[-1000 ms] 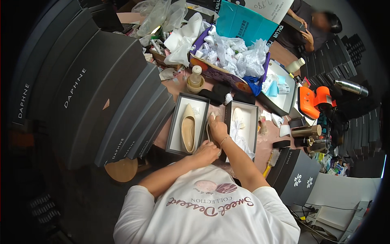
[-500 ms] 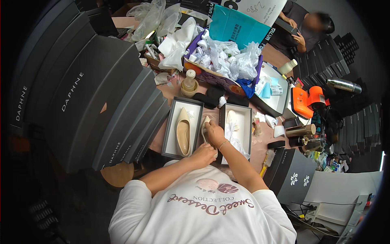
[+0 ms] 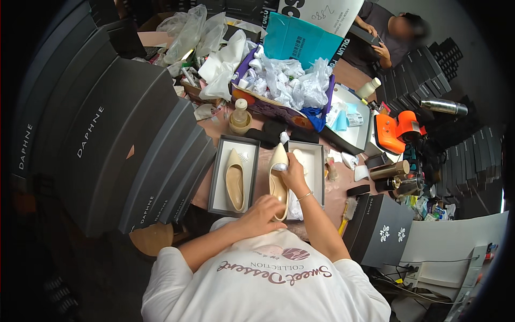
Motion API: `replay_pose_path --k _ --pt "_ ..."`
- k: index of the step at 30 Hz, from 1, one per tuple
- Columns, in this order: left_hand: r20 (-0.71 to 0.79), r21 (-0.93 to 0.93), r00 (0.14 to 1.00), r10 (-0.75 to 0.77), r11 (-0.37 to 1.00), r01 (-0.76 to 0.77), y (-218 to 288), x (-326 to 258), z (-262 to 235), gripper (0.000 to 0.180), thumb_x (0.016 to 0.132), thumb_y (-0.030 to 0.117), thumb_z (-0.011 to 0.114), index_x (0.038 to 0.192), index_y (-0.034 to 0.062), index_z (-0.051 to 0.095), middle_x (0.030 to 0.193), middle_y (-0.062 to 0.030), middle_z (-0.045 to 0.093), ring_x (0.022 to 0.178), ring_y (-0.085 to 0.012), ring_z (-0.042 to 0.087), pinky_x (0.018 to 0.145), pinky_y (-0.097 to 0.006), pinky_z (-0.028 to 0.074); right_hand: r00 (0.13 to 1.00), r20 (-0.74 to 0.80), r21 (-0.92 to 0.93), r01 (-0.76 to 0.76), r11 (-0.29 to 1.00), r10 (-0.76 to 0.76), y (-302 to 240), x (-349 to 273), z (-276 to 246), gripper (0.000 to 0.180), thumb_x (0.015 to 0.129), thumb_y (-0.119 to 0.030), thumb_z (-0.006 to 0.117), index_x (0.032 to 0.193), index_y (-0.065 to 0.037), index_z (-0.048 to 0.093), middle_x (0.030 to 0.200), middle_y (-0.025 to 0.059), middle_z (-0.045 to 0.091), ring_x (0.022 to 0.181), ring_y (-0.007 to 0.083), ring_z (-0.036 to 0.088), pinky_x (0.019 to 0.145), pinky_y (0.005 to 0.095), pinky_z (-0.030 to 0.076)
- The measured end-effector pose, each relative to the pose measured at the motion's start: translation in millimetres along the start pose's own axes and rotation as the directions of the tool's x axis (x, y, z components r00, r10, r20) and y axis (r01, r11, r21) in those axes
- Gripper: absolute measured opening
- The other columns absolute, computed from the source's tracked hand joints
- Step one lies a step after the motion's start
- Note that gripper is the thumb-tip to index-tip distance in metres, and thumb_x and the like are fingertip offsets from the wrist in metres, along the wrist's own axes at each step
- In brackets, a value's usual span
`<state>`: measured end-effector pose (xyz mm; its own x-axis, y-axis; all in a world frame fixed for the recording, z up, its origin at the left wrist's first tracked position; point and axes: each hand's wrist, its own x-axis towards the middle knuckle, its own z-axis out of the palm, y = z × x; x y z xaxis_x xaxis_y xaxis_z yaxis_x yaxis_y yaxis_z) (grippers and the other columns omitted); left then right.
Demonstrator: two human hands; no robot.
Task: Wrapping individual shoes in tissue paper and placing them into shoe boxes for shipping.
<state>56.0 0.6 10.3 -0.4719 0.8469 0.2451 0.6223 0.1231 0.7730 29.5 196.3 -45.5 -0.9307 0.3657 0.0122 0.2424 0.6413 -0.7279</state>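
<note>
Cream pump (image 3: 277, 188), opening upward, in front of the body, between left box (image 3: 218, 190) and right box (image 3: 316, 182), both open. Long axis pointing away from the body: toe far, heel near, roughly parallel to the boxed pump (image 3: 234, 182). Right hand (image 3: 294, 174) closed on the right side near the toe; left hand (image 3: 264, 211) half-curled over the heel, nearer the body; grip there impossible to tell.

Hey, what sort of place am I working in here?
Likely a shoe workroom or stockroom: dark boxes stand stacked at left, a cream pump lies in an open shoebox, and your right hand holds a similar pump.
</note>
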Motion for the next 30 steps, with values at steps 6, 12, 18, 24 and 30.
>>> replay_pose_path --k 6,12,18,24,30 --pt "-0.011 -0.692 0.87 -0.494 0.632 0.35 -77.7 25.7 -2.8 0.08 0.084 0.014 0.066 0.146 0.0014 0.016 0.137 -0.0143 0.037 0.129 -0.0248 0.039 0.104 -0.035 0.037 0.926 0.227 0.213 0.255 0.943 -0.301 -28.7 -22.6 -20.6 0.074 0.073 -0.016 0.077 0.134 0.001 0.039 0.114 0.0182 0.058 0.104 0.0307 0.058 0.092 0.0366 0.046" --pt "0.006 -0.814 0.956 -0.292 0.553 0.174 -72.8 33.5 -19.7 0.07 0.085 0.012 0.067 0.141 -0.0012 0.027 0.128 -0.0137 0.049 0.115 -0.0194 0.051 0.098 -0.033 0.041 0.946 0.313 0.53 -0.102 0.842 -0.082 -36.6 -28.7 -43.8 0.059 0.081 -0.016 0.072 0.13 0.002 0.046 0.109 0.0122 0.062 0.096 0.0155 0.059 0.083 0.0288 0.049" --pt "-0.031 -0.788 0.899 -0.436 0.564 0.246 -77.9 45.4 -4.0 0.061 0.088 0.02 0.066 0.135 -0.0041 0.034 0.124 -0.0136 0.053 0.113 -0.0183 0.053 0.095 -0.03 0.043 1.0 0.008 0.299 0.018 0.954 -0.022 -27.3 -31.8 -16.5 0.05 0.078 -0.019 0.07 0.122 0.001 0.053 0.104 0.0191 0.065 0.093 0.0297 0.064 0.083 0.0347 0.049" --pt "-0.3 -0.14 0.861 -0.41 0.912 0.386 -121.5 35.1 19.1 0.078 0.084 0.012 0.068 0.143 -0.0044 0.02 0.126 -0.0219 0.049 0.118 -0.0274 0.05 0.097 -0.032 0.043 0.99 0.14 -0.068 0.042 0.997 -0.032 31.5 -30.1 -68.6 0.081 0.076 -0.032 0.075 0.136 0.004 0.035 0.124 0.0269 0.051 0.112 0.0359 0.054 0.087 0.0375 0.048" --pt "0.004 -0.505 0.875 -0.485 0.754 0.42 -105.3 54.2 19.7 0.044 0.087 0.012 0.065 0.127 -0.001 0.051 0.113 -0.0146 0.057 0.105 -0.021 0.058 0.088 -0.03 0.048 0.937 0.188 -0.508 -0.165 0.845 0.296 113.8 -76.5 -25.9 0.061 0.07 -0.022 0.077 0.119 0.002 0.048 0.103 0.0227 0.058 0.097 0.0377 0.057 0.082 0.043 0.048"
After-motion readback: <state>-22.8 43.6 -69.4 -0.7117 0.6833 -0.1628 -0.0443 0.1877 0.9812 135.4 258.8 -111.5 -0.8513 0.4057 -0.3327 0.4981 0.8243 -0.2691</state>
